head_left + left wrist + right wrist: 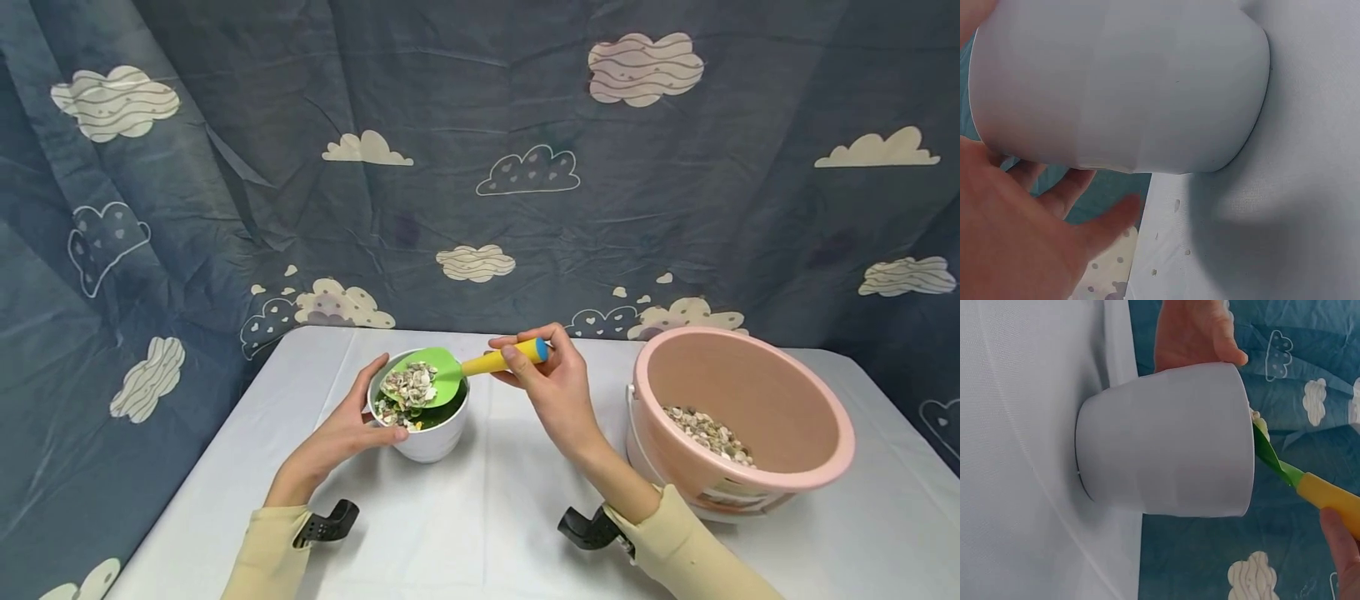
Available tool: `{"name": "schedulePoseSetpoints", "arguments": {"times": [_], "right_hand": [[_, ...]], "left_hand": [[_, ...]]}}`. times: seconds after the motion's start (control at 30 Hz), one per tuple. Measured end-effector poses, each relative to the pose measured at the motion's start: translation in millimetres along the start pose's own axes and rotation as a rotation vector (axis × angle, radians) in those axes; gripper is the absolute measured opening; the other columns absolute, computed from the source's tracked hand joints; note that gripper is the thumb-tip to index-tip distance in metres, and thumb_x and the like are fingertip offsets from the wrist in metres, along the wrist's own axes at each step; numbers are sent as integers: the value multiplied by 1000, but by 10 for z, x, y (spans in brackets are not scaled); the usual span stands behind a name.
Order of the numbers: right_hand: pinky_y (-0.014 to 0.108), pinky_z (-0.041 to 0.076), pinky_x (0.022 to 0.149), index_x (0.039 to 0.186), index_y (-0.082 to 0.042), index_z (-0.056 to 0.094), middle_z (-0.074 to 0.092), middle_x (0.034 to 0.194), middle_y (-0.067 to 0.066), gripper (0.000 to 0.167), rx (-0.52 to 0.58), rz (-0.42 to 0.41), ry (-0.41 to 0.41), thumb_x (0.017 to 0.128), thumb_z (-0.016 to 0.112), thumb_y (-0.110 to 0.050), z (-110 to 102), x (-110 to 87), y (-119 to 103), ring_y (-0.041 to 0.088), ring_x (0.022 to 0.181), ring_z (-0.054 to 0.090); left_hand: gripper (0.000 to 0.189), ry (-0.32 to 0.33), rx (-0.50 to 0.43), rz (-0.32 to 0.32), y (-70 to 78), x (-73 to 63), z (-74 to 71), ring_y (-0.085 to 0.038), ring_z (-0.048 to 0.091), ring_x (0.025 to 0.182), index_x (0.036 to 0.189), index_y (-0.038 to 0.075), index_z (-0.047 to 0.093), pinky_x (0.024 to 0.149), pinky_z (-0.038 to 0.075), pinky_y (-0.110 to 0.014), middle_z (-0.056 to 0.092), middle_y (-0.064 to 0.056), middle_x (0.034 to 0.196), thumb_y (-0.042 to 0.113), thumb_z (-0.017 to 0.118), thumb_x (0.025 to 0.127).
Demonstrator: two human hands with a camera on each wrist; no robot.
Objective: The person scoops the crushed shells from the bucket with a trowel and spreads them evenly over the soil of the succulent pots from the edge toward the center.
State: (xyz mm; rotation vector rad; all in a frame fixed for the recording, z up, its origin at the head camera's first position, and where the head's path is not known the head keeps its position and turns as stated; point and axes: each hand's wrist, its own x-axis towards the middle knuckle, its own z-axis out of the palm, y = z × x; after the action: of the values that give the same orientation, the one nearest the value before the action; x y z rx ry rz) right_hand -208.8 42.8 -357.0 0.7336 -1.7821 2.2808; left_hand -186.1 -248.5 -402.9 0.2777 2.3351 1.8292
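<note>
Beyond the left hand (348, 429) and the right hand (551, 375) hangs a creased, cloud-printed dark cloth (465, 83), with a white-covered table (513, 508) beneath them and, to the right of the right hand, a smooth, round pink bucket (757, 358). Between the hands, a tapering, faintly faceted white pot (435, 440) is grasped near its rim by the left hand, its interior partly covered by the green blade of a scoop (452, 380) whose yellow handle the right hand pinches. Illegible printing marks the bucket's label (735, 496); mottled, flaky chips (408, 385) lie heaped on the blade.
</note>
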Motion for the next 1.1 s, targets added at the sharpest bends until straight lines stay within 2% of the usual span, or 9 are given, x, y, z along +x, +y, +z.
{"name": "schedulePoseSetpoints", "arguments": {"times": [0.1, 0.23, 0.3, 0.4, 0.53, 0.8, 1.1], "right_hand": [[44, 55, 82, 112, 5, 46, 66, 114, 22, 26, -4, -7, -5, 96, 63, -7, 6, -5, 1, 34, 104, 66], [45, 55, 81, 111, 4, 46, 67, 112, 22, 27, 9, -2, 6, 96, 64, -9, 27, 20, -15, 35, 103, 67], [45, 55, 81, 110, 4, 47, 67, 111, 22, 27, 9, 4, 15, 95, 65, -11, 44, 45, -27, 36, 103, 67], [44, 56, 80, 109, 3, 49, 68, 109, 21, 28, -8, 12, 25, 95, 67, -13, 71, 82, -55, 37, 103, 66], [42, 57, 78, 109, 2, 50, 69, 107, 19, 30, -62, 14, 26, 93, 69, -15, 97, 132, -107, 32, 101, 68], [38, 58, 73, 105, 3, 53, 71, 100, 17, 33, -166, 15, 28, 90, 74, -17, 159, 262, -214, 27, 93, 71], [35, 58, 72, 104, 2, 53, 69, 99, 17, 36, -238, 44, 6, 89, 75, -22, 230, 331, -260, 26, 92, 71]], "left_hand": [[112, 1, 4, 0, -8, -17, 4, -33, 13, 146, 158, 25, 10, 113, 18, -56, 11, -13, 161, 22, 85, 75], [115, -18, -48, 29, -6, -16, 9, -33, 10, 146, 159, 23, 7, 114, 12, -57, 8, -14, 161, 19, 85, 75], [114, -28, -103, 42, -16, -16, 16, -33, 15, 145, 159, 23, 6, 114, 15, -52, 10, -14, 160, 15, 83, 76], [111, -39, -161, 45, -29, -17, 30, -32, 21, 142, 159, 24, 6, 112, 27, -39, 14, -15, 159, 10, 81, 77], [109, -35, -161, 24, -28, -17, 39, -30, 26, 140, 158, 26, 8, 104, 36, -28, 18, -13, 157, 10, 80, 78], [110, -17, -94, 8, 18, -2, 38, -29, 28, 139, 159, 24, 9, 107, 32, -41, 21, -13, 157, 14, 82, 77], [113, 6, -46, -36, 31, -1, 65, -31, 27, 139, 158, 25, 9, 110, 26, -46, 16, -12, 158, 17, 84, 75]]}}
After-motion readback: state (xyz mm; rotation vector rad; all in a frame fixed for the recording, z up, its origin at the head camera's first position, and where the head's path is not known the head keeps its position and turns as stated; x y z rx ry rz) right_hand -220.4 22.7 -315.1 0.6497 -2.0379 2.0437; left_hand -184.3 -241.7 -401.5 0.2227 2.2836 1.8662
